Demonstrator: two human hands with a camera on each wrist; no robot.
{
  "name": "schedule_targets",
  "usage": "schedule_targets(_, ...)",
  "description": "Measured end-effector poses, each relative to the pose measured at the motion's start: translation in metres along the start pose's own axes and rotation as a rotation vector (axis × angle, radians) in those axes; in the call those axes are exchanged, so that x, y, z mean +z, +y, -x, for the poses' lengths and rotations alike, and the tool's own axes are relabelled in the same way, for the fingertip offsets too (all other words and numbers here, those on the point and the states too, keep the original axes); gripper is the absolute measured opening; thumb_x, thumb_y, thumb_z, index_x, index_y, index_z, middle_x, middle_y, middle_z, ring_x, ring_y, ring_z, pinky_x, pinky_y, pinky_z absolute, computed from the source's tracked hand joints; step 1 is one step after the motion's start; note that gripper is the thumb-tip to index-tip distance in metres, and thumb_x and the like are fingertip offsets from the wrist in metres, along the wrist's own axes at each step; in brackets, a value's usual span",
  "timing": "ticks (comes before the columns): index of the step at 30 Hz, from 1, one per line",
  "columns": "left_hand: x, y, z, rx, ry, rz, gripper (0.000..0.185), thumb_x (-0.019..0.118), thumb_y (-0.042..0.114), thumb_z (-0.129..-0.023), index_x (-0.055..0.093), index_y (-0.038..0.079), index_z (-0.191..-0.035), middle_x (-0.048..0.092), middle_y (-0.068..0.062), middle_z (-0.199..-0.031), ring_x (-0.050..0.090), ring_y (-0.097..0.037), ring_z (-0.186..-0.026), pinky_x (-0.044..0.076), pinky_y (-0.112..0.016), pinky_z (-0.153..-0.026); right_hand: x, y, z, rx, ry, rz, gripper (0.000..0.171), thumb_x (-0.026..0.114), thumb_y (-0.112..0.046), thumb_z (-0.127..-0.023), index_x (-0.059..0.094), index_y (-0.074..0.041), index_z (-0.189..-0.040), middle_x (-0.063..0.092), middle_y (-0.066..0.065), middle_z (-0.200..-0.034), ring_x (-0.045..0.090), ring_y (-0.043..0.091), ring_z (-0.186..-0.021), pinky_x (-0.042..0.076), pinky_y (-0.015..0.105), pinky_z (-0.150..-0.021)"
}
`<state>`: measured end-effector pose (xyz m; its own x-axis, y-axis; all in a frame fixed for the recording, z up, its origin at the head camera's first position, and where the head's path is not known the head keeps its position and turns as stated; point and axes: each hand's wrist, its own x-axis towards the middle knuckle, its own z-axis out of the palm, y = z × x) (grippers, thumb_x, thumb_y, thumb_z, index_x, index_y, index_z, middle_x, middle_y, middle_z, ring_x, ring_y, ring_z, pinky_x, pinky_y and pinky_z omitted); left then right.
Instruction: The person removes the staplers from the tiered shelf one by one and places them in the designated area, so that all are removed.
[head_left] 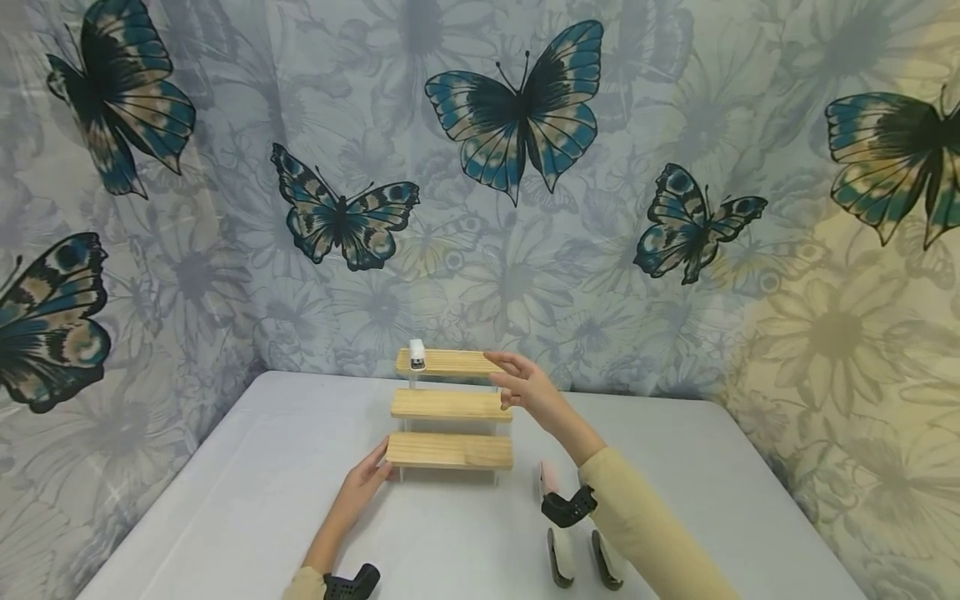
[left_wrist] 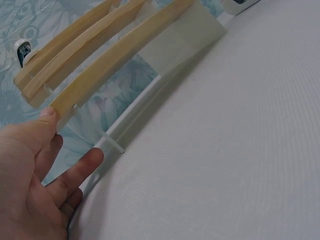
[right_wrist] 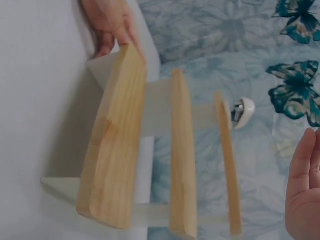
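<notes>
A three-step stand of pale wooden planks (head_left: 450, 450) on white supports stands at the middle of the white table (head_left: 262, 500). My left hand (head_left: 371, 475) lies at the left end of the lowest plank (left_wrist: 115, 65), thumb against the wood and fingers straight, holding nothing. My right hand (head_left: 521, 385) hovers open by the right end of the upper two planks, apart from them in the right wrist view (right_wrist: 305, 185). A small white object (head_left: 417, 354) sits on the left of the top plank (right_wrist: 227, 165).
A butterfly-print curtain (head_left: 517, 108) hangs close behind the table. By my right forearm lie a small pink and white item (head_left: 547, 479) and two white and dark objects (head_left: 558, 557) near the front edge.
</notes>
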<state>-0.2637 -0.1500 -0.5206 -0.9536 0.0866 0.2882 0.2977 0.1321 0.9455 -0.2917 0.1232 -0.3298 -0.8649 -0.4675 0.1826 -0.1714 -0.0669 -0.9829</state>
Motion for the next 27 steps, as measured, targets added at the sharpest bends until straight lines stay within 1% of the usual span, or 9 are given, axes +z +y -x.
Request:
schedule_targets(3, 0.003, -0.001, -0.002, -0.004, -0.009, 0.013, 0.049, 0.047, 0.032, -0.078, 0.033, 0.011, -0.12, 0.029, -0.002, -0.123, 0.041, -0.015, -0.098, 0.038, -0.023, -0.077, 0.003, 0.001, -0.006, 0.011, 0.016, 0.047, 0.049, 0.052, -0.017, -0.077, 0.031, -0.003, -0.119, 0.023, 0.007, -0.125, 0.04, 0.013, -0.047, 0.043, 0.028, -0.05)
schedule_targets(6, 0.005, -0.002, -0.004, -0.001, -0.029, 0.006, 0.05, 0.046, 0.032, -0.078, 0.032, 0.011, -0.121, 0.028, -0.001, -0.123, 0.034, -0.015, -0.105, 0.036, -0.026, -0.08, 0.008, 0.005, -0.011, 0.043, 0.043, 0.102, 0.052, 0.054, -0.021, -0.076, 0.031, -0.004, -0.119, 0.022, 0.006, -0.125, 0.04, 0.014, -0.048, 0.044, 0.029, -0.052)
schedule_targets(11, 0.003, -0.002, -0.003, -0.034, 0.007, -0.036, 0.049, 0.046, 0.034, -0.077, 0.033, 0.014, -0.12, 0.029, 0.002, -0.123, 0.035, -0.014, -0.104, 0.032, -0.032, -0.083, 0.02, 0.02, -0.032, 0.081, 0.059, 0.09, 0.056, 0.056, -0.025, -0.073, 0.03, -0.008, -0.12, 0.022, 0.004, -0.126, 0.043, 0.016, -0.049, 0.044, 0.032, -0.055)
schedule_targets(15, -0.001, -0.002, -0.001, -0.011, -0.013, -0.028, 0.048, 0.045, 0.031, -0.079, 0.031, 0.012, -0.121, 0.027, 0.0, -0.124, 0.031, -0.016, -0.107, 0.031, -0.032, -0.084, 0.024, 0.04, -0.053, 0.096, 0.094, 0.096, 0.053, 0.057, -0.026, -0.072, 0.032, -0.018, -0.119, 0.024, -0.001, -0.125, 0.045, 0.015, -0.049, 0.044, 0.035, -0.058)
schedule_targets(18, -0.003, -0.001, 0.001, 0.001, -0.023, -0.025, 0.048, 0.045, 0.03, -0.08, 0.031, 0.011, -0.122, 0.027, 0.0, -0.124, 0.029, -0.015, -0.108, 0.032, -0.03, -0.083, 0.025, 0.054, -0.065, 0.116, 0.103, 0.124, 0.052, 0.057, -0.03, -0.072, 0.032, -0.026, -0.117, 0.025, -0.007, -0.123, 0.047, 0.013, -0.051, 0.045, 0.033, -0.06)
schedule_targets(20, -0.003, -0.002, 0.001, -0.005, -0.013, -0.024, 0.048, 0.045, 0.031, -0.079, 0.031, 0.012, -0.121, 0.028, 0.001, -0.123, 0.031, -0.013, -0.107, 0.033, -0.028, -0.082, 0.027, 0.058, -0.071, 0.109, 0.096, 0.096, 0.053, 0.056, -0.031, -0.071, 0.031, -0.025, -0.118, 0.024, -0.007, -0.124, 0.047, 0.013, -0.053, 0.045, 0.033, -0.06)
schedule_targets(22, -0.003, -0.002, 0.001, -0.014, -0.007, -0.012, 0.048, 0.046, 0.032, -0.079, 0.032, 0.014, -0.121, 0.028, 0.002, -0.123, 0.034, -0.012, -0.105, 0.034, -0.027, -0.081, 0.029, 0.057, -0.074, 0.089, 0.085, 0.025, 0.056, 0.057, -0.029, -0.072, 0.03, -0.019, -0.119, 0.024, -0.003, -0.124, 0.046, 0.014, -0.053, 0.044, 0.032, -0.059)
schedule_targets(25, -0.003, -0.002, 0.001, -0.014, -0.02, -0.003, 0.047, 0.045, 0.032, -0.079, 0.032, 0.015, -0.121, 0.028, 0.002, -0.123, 0.039, -0.013, -0.101, 0.035, -0.028, -0.081, 0.032, 0.053, -0.076, 0.075, 0.072, -0.07, 0.057, 0.056, -0.023, -0.073, 0.028, -0.012, -0.121, 0.022, 0.004, -0.126, 0.045, 0.015, -0.053, 0.044, 0.031, -0.057)
schedule_targets(27, -0.003, -0.002, 0.0, -0.007, -0.029, 0.001, 0.047, 0.045, 0.031, -0.079, 0.032, 0.015, -0.121, 0.028, 0.001, -0.123, 0.042, -0.014, -0.097, 0.036, -0.028, -0.08, 0.032, 0.051, -0.076, 0.09, 0.059, -0.098, 0.057, 0.055, -0.022, -0.074, 0.025, -0.01, -0.122, 0.019, 0.006, -0.127, 0.044, 0.014, -0.053, 0.044, 0.029, -0.056)
